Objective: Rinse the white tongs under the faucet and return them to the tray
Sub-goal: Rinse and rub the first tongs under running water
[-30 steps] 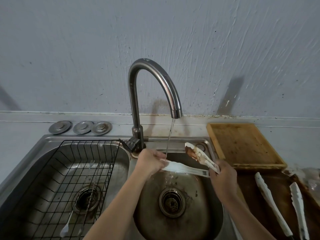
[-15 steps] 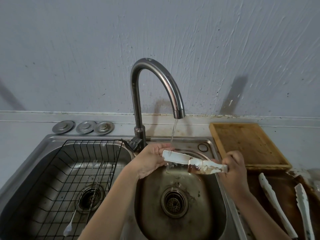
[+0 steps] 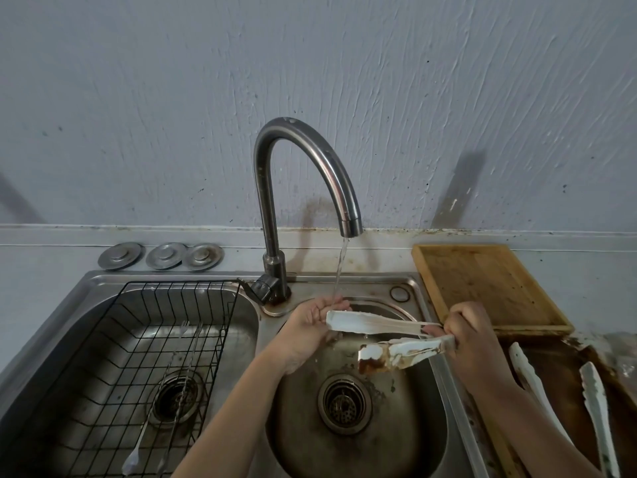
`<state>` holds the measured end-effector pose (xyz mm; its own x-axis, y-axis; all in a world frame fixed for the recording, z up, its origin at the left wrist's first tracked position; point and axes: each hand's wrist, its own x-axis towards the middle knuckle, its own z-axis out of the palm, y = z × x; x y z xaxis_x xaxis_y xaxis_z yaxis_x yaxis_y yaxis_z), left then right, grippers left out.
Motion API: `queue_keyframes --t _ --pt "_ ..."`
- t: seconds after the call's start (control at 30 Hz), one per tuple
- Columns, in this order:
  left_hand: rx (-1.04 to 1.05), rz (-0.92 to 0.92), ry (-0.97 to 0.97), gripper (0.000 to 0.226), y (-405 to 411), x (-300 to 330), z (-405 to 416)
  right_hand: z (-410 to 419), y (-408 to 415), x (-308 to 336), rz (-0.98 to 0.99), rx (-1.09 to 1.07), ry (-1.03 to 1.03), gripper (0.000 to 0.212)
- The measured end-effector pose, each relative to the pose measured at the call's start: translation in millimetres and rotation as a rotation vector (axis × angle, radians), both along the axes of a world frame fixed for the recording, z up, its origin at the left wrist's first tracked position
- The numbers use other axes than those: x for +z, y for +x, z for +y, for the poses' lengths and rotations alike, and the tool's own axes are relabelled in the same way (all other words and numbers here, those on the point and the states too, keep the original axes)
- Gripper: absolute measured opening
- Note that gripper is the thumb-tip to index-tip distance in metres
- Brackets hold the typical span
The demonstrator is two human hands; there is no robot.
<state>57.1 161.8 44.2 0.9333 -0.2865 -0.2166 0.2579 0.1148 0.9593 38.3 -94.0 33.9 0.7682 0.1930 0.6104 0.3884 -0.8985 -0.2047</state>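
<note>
White tongs (image 3: 379, 327) lie across the right sink basin (image 3: 424, 453), arms spread apart. The upper arm reaches under the water stream from the curved steel faucet (image 3: 310, 146). The lower arm's tip (image 3: 370, 358) carries brown residue. My right hand (image 3: 472, 339) grips the hinge end at the right. My left hand (image 3: 308, 322) touches the tip of the upper arm with its fingers, right under the running water. A dark tray (image 3: 565, 384) at the right holds another pair of white tongs (image 3: 596, 408).
A wooden board (image 3: 482, 288) lies on the counter behind the tray. The left basin holds a black wire basket (image 3: 138, 339) with slim utensils (image 3: 165, 408) in it. Three metal sink plugs (image 3: 162, 256) sit on the ledge at the back left.
The tongs' arms have spread apart; the soiled arm now hangs lower, the clean arm stays under the stream. My left hand still touches the upper tip.
</note>
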Motion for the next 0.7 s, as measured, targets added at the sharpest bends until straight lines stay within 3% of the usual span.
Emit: queue_keyframes --t 0.23,0.37,0.43,0.57,0.7 --pt "0.078 -0.066 -0.02 0.034 -0.3 -5.2 3.5 6.1 -0.2 0.8 0.004 0.01 0.027 0.033" --pt "0.35 -0.133 0.196 0.019 0.8 -8.8 2.3 14.0 0.2 -7.2 0.024 0.062 0.082 0.036" --pt "0.438 -0.127 0.263 0.023 2.4 -8.8 1.1 18.2 0.6 -14.3 0.074 0.051 0.159 0.038" --pt "0.567 0.076 -0.165 0.016 6.5 -4.2 -12.5 37.3 0.6 -20.4 0.143 -0.006 0.314 0.037" --pt "0.602 0.061 -0.165 0.013 3.9 -2.2 -32.9 67.2 -0.4 -20.3 0.155 -0.024 0.409 0.024"
